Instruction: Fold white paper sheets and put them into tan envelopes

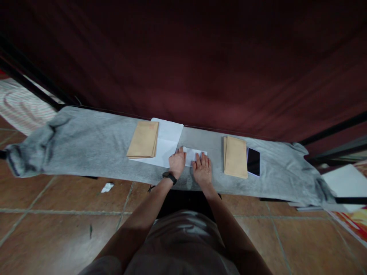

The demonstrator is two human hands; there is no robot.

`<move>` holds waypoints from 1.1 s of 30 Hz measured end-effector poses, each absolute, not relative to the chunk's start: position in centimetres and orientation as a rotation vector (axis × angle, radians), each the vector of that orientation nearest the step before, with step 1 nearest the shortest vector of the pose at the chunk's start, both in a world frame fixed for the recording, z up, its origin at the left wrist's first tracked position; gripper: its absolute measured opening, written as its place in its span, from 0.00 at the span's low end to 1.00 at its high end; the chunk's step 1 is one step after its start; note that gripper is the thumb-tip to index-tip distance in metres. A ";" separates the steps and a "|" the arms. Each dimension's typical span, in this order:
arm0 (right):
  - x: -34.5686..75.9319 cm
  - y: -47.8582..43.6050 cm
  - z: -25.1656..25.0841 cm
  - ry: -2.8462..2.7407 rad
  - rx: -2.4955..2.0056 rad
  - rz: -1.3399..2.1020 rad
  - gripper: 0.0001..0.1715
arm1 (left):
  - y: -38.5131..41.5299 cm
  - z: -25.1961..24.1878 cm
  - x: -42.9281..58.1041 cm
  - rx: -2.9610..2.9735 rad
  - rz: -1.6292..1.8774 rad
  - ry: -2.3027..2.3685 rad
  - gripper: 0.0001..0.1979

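A small folded white paper [191,154] lies on the grey cloth-covered table [86,145] in front of me. My left hand [177,162], with a black watch on its wrist, rests flat on the paper's left end, fingers stretched out. My right hand [202,168] lies flat on the paper's right end, fingers spread. To the left sits a stack of brown envelopes [143,139] on top of white sheets [168,143]. A second stack of brown envelopes [235,156] lies to the right.
A dark phone [253,161] lies beside the right envelope stack. A dark red curtain [200,65] hangs behind the table. A scrap of white paper [107,187] lies on the tiled floor. More white sheets [346,181] sit at the far right.
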State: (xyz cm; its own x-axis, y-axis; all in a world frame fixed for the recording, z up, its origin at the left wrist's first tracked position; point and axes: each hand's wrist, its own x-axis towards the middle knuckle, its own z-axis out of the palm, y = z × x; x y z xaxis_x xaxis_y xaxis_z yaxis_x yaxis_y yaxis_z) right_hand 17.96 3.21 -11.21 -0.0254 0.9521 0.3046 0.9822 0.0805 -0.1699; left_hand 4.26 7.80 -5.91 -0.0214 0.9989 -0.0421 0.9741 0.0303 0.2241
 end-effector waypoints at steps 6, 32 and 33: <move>17.9 3.2 -10.9 -2.031 -1.951 -0.063 0.30 | 7.6 -5.5 4.6 2.236 0.277 2.104 0.15; 18.2 3.0 -10.3 -2.123 -1.954 0.020 0.32 | 1.6 -9.7 3.5 2.668 0.404 1.402 0.38; 18.3 3.0 -10.3 -2.125 -1.947 0.019 0.32 | 1.6 -9.7 3.5 2.668 0.404 1.406 0.38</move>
State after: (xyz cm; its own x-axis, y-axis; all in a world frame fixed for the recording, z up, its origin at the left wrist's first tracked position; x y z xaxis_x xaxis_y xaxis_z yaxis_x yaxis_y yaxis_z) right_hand 18.26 3.00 -10.35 -0.0690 0.9811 0.1806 0.9778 0.1024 -0.1830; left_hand 3.48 1.62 -9.73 0.5391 0.8213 0.1868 0.7952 -0.5694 0.2087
